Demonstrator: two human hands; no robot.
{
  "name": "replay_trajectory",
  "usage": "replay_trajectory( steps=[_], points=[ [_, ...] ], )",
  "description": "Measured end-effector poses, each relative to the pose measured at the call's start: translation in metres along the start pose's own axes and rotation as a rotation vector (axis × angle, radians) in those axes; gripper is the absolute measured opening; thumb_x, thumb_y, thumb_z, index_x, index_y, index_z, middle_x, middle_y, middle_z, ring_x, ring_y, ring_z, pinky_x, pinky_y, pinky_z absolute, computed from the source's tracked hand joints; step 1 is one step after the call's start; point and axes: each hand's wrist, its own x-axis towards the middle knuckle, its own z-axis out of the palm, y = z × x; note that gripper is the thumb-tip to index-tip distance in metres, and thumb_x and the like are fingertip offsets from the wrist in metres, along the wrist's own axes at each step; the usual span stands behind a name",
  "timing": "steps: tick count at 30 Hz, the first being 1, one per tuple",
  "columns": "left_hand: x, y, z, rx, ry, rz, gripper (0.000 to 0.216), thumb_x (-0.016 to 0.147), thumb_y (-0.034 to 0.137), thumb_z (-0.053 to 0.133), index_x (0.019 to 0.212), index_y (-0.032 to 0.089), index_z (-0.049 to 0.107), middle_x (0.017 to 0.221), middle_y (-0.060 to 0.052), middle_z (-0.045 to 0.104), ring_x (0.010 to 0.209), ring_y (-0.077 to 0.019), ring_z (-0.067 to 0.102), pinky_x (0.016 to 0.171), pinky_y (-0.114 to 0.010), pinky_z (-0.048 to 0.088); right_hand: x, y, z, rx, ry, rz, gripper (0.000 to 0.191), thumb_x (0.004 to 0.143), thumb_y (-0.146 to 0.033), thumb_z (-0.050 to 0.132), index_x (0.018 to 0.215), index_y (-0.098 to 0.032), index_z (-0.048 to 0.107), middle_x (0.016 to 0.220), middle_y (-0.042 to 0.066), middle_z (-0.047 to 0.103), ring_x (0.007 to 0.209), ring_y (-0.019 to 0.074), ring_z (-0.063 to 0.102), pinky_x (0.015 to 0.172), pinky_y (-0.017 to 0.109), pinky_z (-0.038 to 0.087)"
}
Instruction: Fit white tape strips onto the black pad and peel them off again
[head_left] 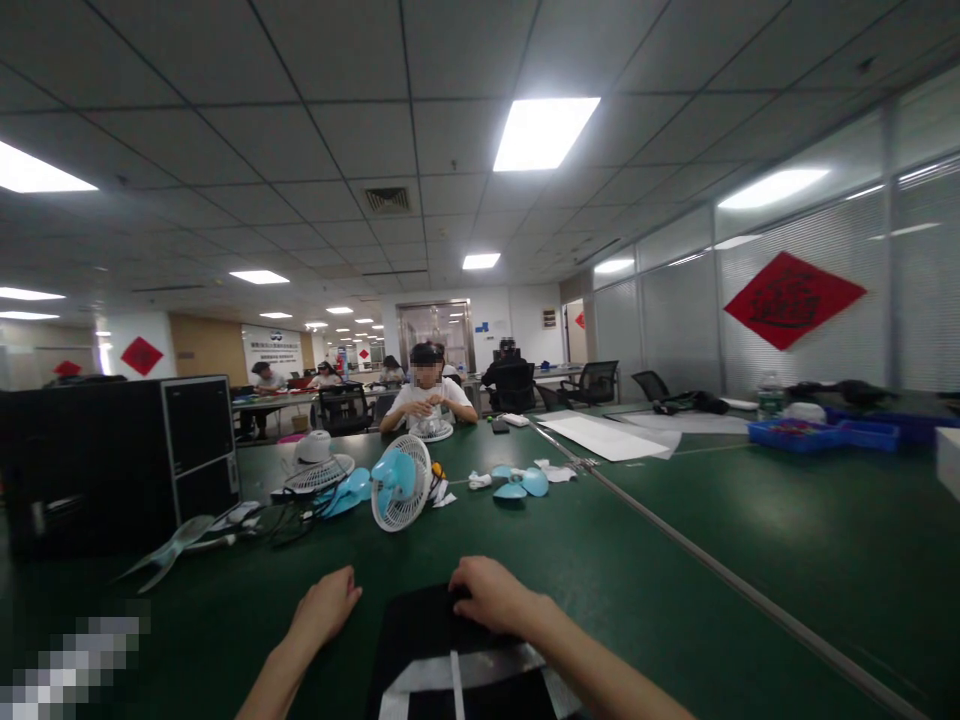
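Observation:
A flat black piece [416, 625] with silvery-grey strips lies at the table's near edge; I cannot tell its exact kind. My right hand [491, 595] bends over its top edge, fingers curled and closed on it. To the left, apart from that piece, my left hand [328, 605] rests at the green table [570, 610] with its fingers curled in; nothing shows in it. Beyond both hands stands a white fan grille with blue blades [401, 483], tilted on its edge. A loose blue fan blade set [517, 483] lies to its right.
A black computer case [199, 440] stands at the left, with cables and a pale blade [171, 548] beside it. Another fan [315, 460] lies behind. Across the table sits a person [427, 395] handling a fan part. Blue trays [795, 434] and white sheets [607, 435] lie right.

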Motion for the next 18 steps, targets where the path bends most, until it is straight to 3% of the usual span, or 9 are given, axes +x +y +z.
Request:
replay_trajectory(
  steps=[18],
  points=[
    [-0.0022, -0.0032, -0.0008, -0.061, -0.019, 0.017, 0.017, 0.088, 0.034, 0.043, 0.082, 0.021, 0.052, 0.092, -0.005, 0.068, 0.082, -0.0184, 0.063, 0.063, -0.026, 0.039, -0.0023, 0.0069, 0.0068, 0.038, 0.041, -0.044, 0.029, 0.078, -0.029, 0.061, 0.103, -0.02, 0.071, 0.1, 0.008, 0.069, 0.092, 0.0219, 0.062, 0.08, 0.028, 0.046]
  ],
)
